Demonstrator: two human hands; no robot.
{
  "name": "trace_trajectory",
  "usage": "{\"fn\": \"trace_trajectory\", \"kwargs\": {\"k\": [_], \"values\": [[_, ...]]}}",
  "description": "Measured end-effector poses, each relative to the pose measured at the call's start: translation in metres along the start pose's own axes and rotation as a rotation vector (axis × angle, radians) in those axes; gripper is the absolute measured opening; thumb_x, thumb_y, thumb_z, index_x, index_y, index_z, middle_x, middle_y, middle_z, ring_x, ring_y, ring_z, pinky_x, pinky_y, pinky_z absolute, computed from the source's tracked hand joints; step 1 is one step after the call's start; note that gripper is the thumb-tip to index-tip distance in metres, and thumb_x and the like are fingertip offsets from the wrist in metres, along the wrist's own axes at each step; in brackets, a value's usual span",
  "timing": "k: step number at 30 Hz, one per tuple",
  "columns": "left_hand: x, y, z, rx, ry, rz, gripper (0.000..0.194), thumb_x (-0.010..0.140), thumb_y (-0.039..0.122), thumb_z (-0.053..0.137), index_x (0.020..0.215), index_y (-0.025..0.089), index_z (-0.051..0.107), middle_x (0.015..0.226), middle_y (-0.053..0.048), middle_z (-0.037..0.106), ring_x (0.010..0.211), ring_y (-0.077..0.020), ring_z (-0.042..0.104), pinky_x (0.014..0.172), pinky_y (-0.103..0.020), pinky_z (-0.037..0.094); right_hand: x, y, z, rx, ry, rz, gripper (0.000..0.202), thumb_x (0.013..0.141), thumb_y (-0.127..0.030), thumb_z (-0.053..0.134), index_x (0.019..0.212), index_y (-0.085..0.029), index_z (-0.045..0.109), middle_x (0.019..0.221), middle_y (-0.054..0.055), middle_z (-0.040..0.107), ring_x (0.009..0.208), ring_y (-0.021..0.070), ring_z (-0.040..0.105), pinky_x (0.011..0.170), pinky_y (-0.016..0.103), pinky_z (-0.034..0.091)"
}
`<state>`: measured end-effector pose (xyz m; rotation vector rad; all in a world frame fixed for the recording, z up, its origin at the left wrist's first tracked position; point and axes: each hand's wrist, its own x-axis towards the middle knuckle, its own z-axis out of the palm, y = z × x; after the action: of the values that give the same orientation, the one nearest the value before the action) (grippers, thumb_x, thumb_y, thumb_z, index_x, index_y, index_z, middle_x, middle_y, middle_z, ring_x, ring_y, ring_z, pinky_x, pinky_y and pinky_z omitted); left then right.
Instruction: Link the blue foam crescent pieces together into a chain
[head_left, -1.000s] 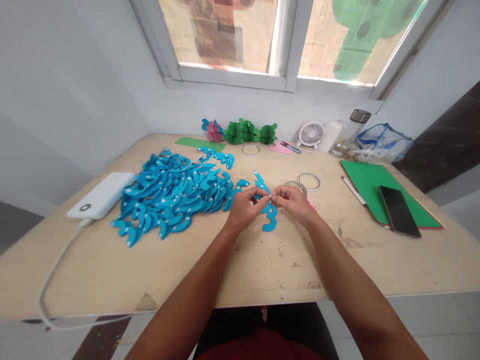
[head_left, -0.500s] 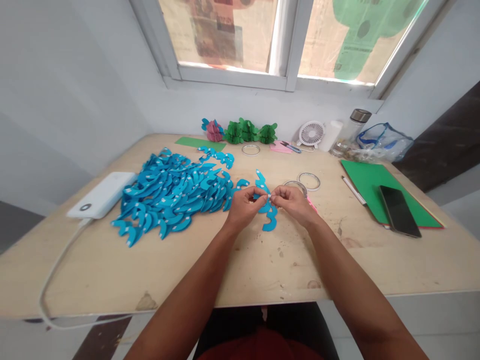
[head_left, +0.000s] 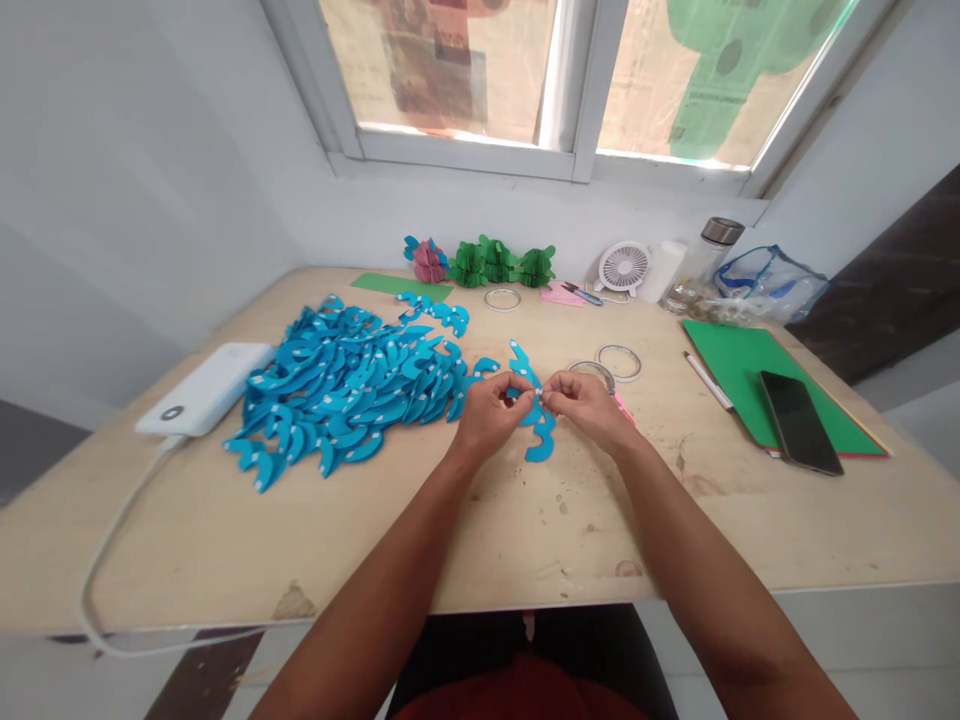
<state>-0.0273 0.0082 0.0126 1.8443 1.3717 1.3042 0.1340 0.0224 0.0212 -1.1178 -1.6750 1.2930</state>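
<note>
Close together near the middle of the table are my left hand and my right hand, both closed in a fingertip pinch. A blue paper cutout with wavy, curved edges shows behind and below the fingertips, and my left fingers grip it. At my right fingertips there is a tiny whitish bit, too small to make out. Left of my hands spreads a big pile of blue paper cutouts, many with small white squares on them. Two tape rolls lie just beyond my right hand, beside a pink item partly hidden by it.
A white power bank with a cable is at the left. Along the back stand green paper shapes, a pink and blue one, snips, a small fan and a bottle. At right, a phone lies on green sheets.
</note>
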Motion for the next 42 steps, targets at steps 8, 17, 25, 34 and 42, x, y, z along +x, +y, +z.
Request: {"fn": "trace_trajectory", "kwargs": {"k": [8,17,25,34,42], "values": [[-0.004,-0.006,0.006,0.280,0.035,0.230,0.011,0.075,0.019,0.053,0.075,0.021,0.063,0.074,-0.002,0.067,0.073,-0.0153,0.060,0.068,-0.026,0.045,0.000,0.000,-0.001,-0.008,0.032,0.033,0.013,0.070,-0.028,0.059,0.069,-0.015,0.059,0.058,-0.002,0.054,0.054,0.0098,0.048,0.052,0.022,0.038],[-0.006,-0.004,0.007,0.339,0.070,0.263,0.010,0.075,0.016,0.051,0.074,0.020,0.061,0.073,-0.003,0.065,0.073,-0.0166,0.060,0.066,-0.026,0.043,-0.001,0.000,0.001,0.002,0.026,0.028,0.012,0.070,-0.027,0.058,0.069,-0.015,0.059,0.058,-0.002,0.055,0.054,0.0092,0.048,0.052,0.022,0.038],[-0.006,-0.002,0.007,0.407,0.052,0.276,0.010,0.074,0.015,0.052,0.072,0.019,0.061,0.071,-0.004,0.065,0.075,-0.0182,0.059,0.067,-0.028,0.042,0.000,0.002,0.000,0.007,0.025,0.031,0.011,0.069,-0.026,0.058,0.070,-0.015,0.059,0.058,-0.002,0.055,0.053,0.0093,0.047,0.051,0.022,0.037],[-0.005,-0.006,0.007,0.342,0.074,0.246,0.009,0.074,0.016,0.051,0.072,0.019,0.059,0.071,-0.002,0.064,0.070,-0.0156,0.059,0.063,-0.025,0.043,0.002,0.006,-0.001,-0.026,0.046,0.027,0.011,0.069,-0.026,0.057,0.068,-0.015,0.060,0.055,-0.003,0.053,0.051,0.0092,0.046,0.050,0.022,0.037],[-0.004,-0.004,0.007,0.315,0.061,0.191,0.008,0.074,0.016,0.052,0.071,0.020,0.059,0.073,-0.002,0.065,0.069,-0.0147,0.060,0.061,-0.025,0.043,0.004,0.009,-0.002,-0.085,0.082,0.027,0.008,0.069,-0.023,0.056,0.067,-0.016,0.059,0.056,-0.003,0.053,0.051,0.0095,0.047,0.050,0.022,0.037]]}}
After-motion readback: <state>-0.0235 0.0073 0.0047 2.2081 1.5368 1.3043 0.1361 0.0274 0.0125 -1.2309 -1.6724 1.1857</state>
